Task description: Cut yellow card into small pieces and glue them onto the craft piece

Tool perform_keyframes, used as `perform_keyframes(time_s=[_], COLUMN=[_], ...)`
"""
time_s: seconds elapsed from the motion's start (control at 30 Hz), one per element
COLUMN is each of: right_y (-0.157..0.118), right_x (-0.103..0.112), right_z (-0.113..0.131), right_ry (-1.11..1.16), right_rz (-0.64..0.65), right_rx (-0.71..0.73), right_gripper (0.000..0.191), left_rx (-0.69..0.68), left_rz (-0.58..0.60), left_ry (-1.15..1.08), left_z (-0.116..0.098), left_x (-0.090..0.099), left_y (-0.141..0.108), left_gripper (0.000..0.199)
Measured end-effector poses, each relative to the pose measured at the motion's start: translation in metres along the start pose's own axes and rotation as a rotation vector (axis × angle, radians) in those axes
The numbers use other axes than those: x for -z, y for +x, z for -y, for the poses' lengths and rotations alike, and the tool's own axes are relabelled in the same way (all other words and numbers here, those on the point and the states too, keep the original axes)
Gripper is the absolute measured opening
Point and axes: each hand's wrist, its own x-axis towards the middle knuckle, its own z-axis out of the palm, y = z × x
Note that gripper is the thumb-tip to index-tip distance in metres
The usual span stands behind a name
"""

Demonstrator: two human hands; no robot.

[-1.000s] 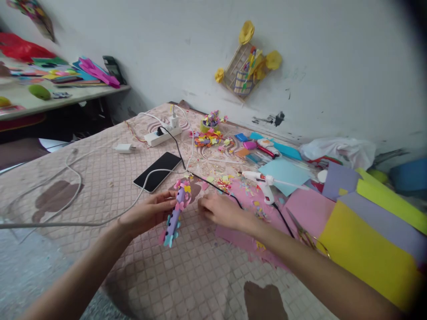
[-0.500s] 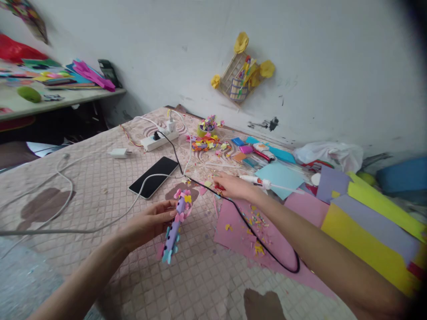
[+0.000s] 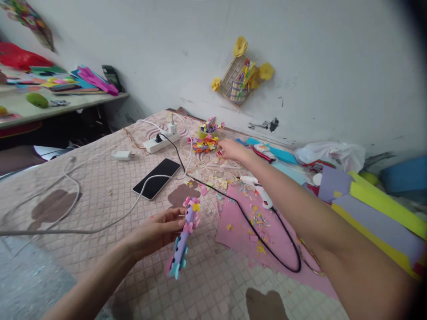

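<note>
My left hand (image 3: 168, 227) is closed around a narrow purple strip (image 3: 182, 242) with dark dots along it, held tilted above the table. Small pink, yellow and light-blue paper cut-outs stick out from the strip's edges. Across the table my right hand (image 3: 231, 149) reaches beside a pile of colourful paper cut-outs (image 3: 204, 145). Its fingers are bent and slightly apart, with nothing visible between them. Just behind the pile stands a small yellow-green pot (image 3: 202, 132) filled with similar cut-outs. A white glue gun (image 3: 264, 198) lies below my right forearm, partly covered by it.
A black cord (image 3: 247, 218) loops over a pink sheet (image 3: 230, 231) scattered with paper scraps. A phone (image 3: 156, 178), a white power strip (image 3: 162, 143) and a charger (image 3: 122, 155) lie leftward, with a white cable (image 3: 133, 209) crossing. Coloured sheets (image 3: 373, 222) are stacked at right.
My right hand has moved away from me to the pile of cut-outs, uncovering more of the glue gun. My left hand and the strip sit slightly lower and further right in view.
</note>
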Motion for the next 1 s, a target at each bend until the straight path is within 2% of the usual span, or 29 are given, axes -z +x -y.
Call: perform_keyframes(time_s=[0.23, 0.37, 0.43, 0.5, 0.57, 0.67, 0.73, 0.87, 1.0], right_y=[-0.034, -0.066, -0.083, -0.1, -0.116, -0.136, -0.146, -0.158, -0.161], right_x=[0.016, 0.012, 0.004, -0.005, -0.014, -0.028, -0.037, -0.051, -0.06], right_z=[0.02, 0.03, 0.038, 0.049, 0.06, 0.075, 0.083, 0.094, 0.103], right_ry=[-0.07, 0.129, 0.307, 0.545, 0.812, 1.148, 1.342, 1.59, 1.765], right_rz=[-0.269, -0.3, -0.335, -0.288, -0.188, -0.045, -0.008, 0.075, 0.092], right_rx=[-0.147, 0.026, -0.022, -0.073, -0.078, -0.134, -0.182, -0.264, -0.291], right_gripper=[0.023, 0.032, 0.015, 0.021, 0.03, 0.028, 0.025, 0.022, 0.018], left_rx=[0.004, 0.028, 0.04, 0.04, 0.041, 0.043, 0.036, 0.04, 0.053], left_rz=[0.068, 0.073, 0.067, 0.067, 0.06, 0.054, 0.064, 0.069, 0.066], left_ry=[-0.011, -0.025, -0.035, -0.036, -0.031, -0.013, -0.001, -0.011, -0.015], left_z=[-0.006, -0.009, -0.01, -0.01, -0.01, -0.011, -0.011, -0.01, -0.009], left_x=[-0.004, -0.004, -0.005, -0.006, -0.007, -0.01, -0.012, -0.014, -0.015], left_y=[0.013, 0.022, 0.026, 0.029, 0.031, 0.033, 0.034, 0.036, 0.039], left_gripper=[0.026, 0.026, 0.026, 0.026, 0.026, 0.025, 0.024, 0.024, 0.023])
